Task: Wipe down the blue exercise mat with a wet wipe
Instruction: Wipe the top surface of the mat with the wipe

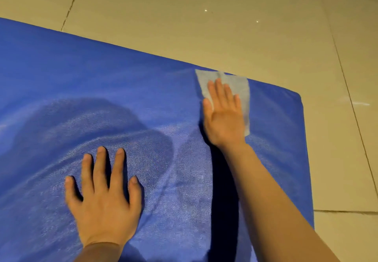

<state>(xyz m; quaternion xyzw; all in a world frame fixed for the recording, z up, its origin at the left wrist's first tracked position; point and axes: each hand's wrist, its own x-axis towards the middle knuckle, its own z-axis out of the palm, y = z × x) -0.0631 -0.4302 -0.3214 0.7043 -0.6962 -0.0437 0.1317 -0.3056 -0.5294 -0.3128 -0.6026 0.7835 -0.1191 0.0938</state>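
Both hands flat on blue mat (102, 81); right hand (224, 116) pressing wet wipe (239, 85).

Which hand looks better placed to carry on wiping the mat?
The right hand. It already presses the wet wipe flat on the blue mat near its far edge. The left hand lies flat on the mat without any wipe.

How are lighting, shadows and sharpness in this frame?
Head view: warm, dim light; a hard dark shadow lies left of the right hand and forearm on the blue exercise mat; small glints on the beige tiled floor; the white wet wipe looks soft; wide-angle bending at the edges.
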